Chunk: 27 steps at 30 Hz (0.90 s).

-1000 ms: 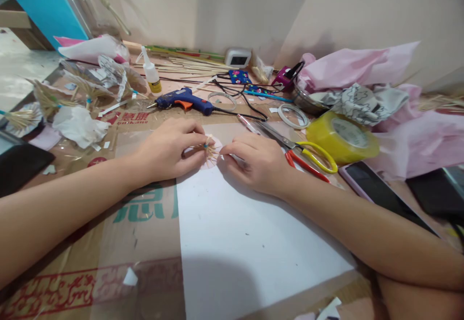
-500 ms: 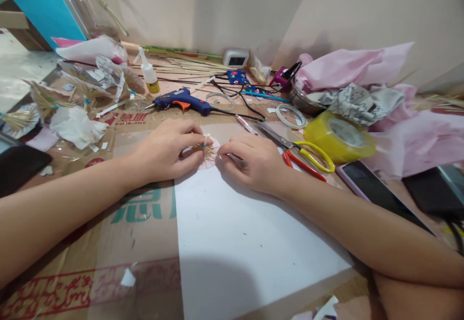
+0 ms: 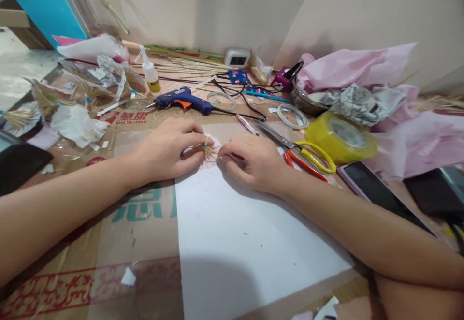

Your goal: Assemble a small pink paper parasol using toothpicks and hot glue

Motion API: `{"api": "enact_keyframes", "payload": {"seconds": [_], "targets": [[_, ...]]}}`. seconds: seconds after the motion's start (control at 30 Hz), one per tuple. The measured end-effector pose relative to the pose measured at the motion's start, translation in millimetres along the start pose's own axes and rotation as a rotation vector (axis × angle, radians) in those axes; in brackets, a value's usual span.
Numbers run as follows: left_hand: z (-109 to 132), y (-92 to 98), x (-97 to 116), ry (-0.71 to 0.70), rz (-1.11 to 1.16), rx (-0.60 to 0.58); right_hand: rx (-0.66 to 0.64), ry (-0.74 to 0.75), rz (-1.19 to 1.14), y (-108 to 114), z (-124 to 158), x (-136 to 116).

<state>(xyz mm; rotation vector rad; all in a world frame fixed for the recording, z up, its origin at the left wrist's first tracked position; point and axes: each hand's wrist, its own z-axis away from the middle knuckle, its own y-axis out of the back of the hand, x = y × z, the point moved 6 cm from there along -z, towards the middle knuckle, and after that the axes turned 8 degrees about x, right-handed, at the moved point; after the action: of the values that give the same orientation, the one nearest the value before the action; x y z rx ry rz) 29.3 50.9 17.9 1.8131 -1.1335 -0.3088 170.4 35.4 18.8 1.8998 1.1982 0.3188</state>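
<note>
Between the thumb and fingers of my left hand (image 3: 170, 146) is a small bundle of thin bamboo strips (image 3: 209, 153), bound with something blue and fanned out toward the right. Under the fanned ends lies a pale pink round piece of paper (image 3: 213, 164), at the top edge of a white sheet (image 3: 253, 247). My right hand (image 3: 253, 160) has its thumb and fingers closed together at the tips of the strips. Whatever those fingertips pinch is too small to make out.
Behind my hands lies a blue glue gun (image 3: 184, 100) beside a glue bottle (image 3: 150, 73). Scissors (image 3: 300, 148), clear yellow tape (image 3: 339, 136) and a phone (image 3: 380, 189) are on the right. Several fanned strip bundles (image 3: 87, 88) stand at the left; cardboard (image 3: 145, 242) covers the table.
Both hands stay almost in place around the bundle. A few fanned strips sit slightly differently near my right fingertips; the view shifts very slightly.
</note>
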Motion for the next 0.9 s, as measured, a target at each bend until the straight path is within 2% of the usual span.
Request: {"api": "enact_keyframes", "payload": {"seconds": [0.27,0.47,0.77,0.9], "targets": [[-0.3,-0.5,-1.0,0.017,-0.012,-0.016,-0.032,-0.014,-0.018,-2.0,0.0,-0.7],[-0.2,-1.0,-1.7,0.017,-0.009,0.002,0.009,0.017,-0.006,0.6,1.3,-1.6],[-0.8,-1.6,-1.8,0.016,0.000,-0.017,-0.015,0.020,-0.022,-0.7,1.0,-2.0],[-0.5,-1.5,-2.8,0.017,0.003,-0.013,0.029,0.013,-0.019,2.6,1.7,-1.7]]}}
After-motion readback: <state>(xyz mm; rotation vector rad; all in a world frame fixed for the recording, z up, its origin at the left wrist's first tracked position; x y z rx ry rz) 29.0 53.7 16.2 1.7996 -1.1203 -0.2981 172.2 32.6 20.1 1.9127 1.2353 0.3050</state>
